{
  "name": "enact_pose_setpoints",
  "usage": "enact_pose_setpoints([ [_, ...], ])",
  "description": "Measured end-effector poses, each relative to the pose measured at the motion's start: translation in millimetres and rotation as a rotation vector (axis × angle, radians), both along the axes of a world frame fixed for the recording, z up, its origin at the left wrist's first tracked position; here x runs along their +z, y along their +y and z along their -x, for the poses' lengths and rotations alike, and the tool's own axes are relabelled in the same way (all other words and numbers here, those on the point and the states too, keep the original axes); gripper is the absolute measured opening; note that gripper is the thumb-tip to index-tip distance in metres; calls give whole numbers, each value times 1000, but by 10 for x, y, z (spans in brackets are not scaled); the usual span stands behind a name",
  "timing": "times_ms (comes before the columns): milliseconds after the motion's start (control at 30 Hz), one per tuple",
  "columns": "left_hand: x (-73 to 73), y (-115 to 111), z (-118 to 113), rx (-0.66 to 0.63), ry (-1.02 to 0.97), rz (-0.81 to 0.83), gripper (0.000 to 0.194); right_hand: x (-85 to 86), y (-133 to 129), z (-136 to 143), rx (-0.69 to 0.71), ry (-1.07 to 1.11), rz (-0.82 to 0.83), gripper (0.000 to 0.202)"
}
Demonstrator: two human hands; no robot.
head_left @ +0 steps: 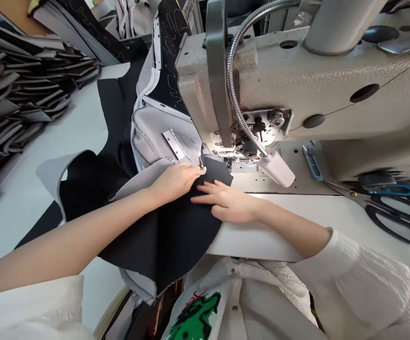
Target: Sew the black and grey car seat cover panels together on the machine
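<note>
No readable brand or writing anywhere, just a green graphic print on the white shirt (196, 318) at the bottom. The left hand (175, 182) is pinching the edge of the black fabric piece (176, 236) with fingertips closed on it, right by the presser foot (226, 158) of the industrial sewing machine (332, 89). The right hand (228, 203) is lying flat and open on the same fabric, holding nothing, just beside the left. Black-handled scissors (392, 215) are sitting well off to the right on the table (297, 222).
</note>
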State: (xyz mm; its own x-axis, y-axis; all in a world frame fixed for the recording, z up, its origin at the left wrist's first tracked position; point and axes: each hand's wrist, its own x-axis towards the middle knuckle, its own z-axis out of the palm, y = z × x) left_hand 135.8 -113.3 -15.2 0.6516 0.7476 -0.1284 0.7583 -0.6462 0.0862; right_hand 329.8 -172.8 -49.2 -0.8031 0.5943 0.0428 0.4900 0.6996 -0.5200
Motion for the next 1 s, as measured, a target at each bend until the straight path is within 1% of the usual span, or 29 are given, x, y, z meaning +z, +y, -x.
enact_pose_setpoints([
  [33,22,2,17,30,-25,21,35,-29,21,56,-64,8,-22,44],
  [100,74,-6,32,84,-83,55,35,-116,40,173,-193,21,-134,54],
  [133,104,-16,23,107,-118,69,34,-160,52,223,-218,27,-195,60],
  [200,165,-47,-37,135,-193,95,32,-224,105,283,-189,35,-275,64],
  [300,218,-85,-199,97,-249,128,29,-240,256,294,-77,-15,-287,54],
  [400,175,-75,-318,28,-225,138,28,-200,340,252,22,-66,-285,43],
  [433,139,-63,-327,17,-223,133,29,-182,314,223,41,-62,-305,39],
  [500,46,-40,-302,-11,-235,104,30,-143,156,132,72,-36,-355,35],
  [600,-86,-28,-226,-98,-249,29,32,-81,-265,-68,17,-21,-332,40],
  [633,-114,-31,-209,-131,-256,4,33,-63,-410,-131,-3,-22,-292,48],
  [667,-130,-37,-200,-157,-263,-18,33,-49,-535,-179,11,-26,-259,59],
  [700,-135,-43,-200,-177,-266,-35,34,-40,-630,-206,19,-34,-225,68],
  [733,-131,-50,-207,-190,-267,-51,34,-38,-692,-210,32,-41,-198,73],
  [767,-119,-56,-217,-200,-263,-62,34,-43,-719,-190,29,-47,-179,74],
  [833,-89,-63,-239,-218,-236,-80,33,-75,-683,-102,-39,-55,-164,68],
  [933,-61,-63,-243,-270,-160,-114,34,-140,-494,14,-131,-63,-202,49],
  [1000,-56,-56,-235,-310,-102,-128,35,-167,-344,1,-114,-64,-230,45],
])
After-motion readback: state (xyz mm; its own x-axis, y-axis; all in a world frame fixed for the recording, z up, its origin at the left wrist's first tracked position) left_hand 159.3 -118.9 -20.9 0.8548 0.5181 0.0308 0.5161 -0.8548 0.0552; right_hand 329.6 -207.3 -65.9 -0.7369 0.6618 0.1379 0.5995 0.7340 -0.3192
